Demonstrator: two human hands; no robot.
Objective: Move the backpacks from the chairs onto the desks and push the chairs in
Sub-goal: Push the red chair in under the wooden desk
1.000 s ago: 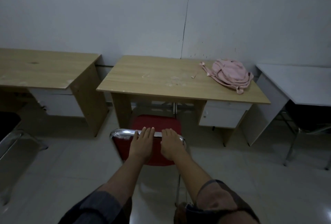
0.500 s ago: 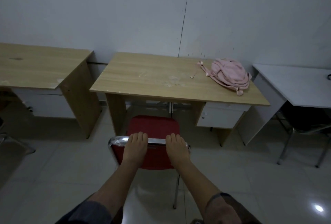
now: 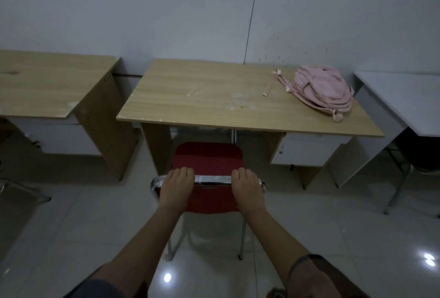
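- I have my left hand (image 3: 177, 184) curled over the shiny chrome top rail (image 3: 212, 179) of the red-seated metal-frame chair (image 3: 207, 160), fingers wrapped over the front of the bar.
- My right hand (image 3: 246, 185) clasps the same rail further to the right, with a bare stretch of chrome between the two hands.
- The chair faces the light wooden desk with a white drawer unit (image 3: 202, 97); the front edge of its red seat sits just under the desk's near edge, while the backrest and rear legs stand out on the pale glossy tiled floor (image 3: 71, 238).
- The soft pink fabric backpack (image 3: 321, 89) lies flat on that desk's far right corner, near the wall, its straps trailing left across the top.
- A second wooden desk (image 3: 47, 83) stands to the left, apart from the middle one.
- A white-topped desk (image 3: 404, 97) stands to the right, with a dark chair (image 3: 419, 154) partly under it.
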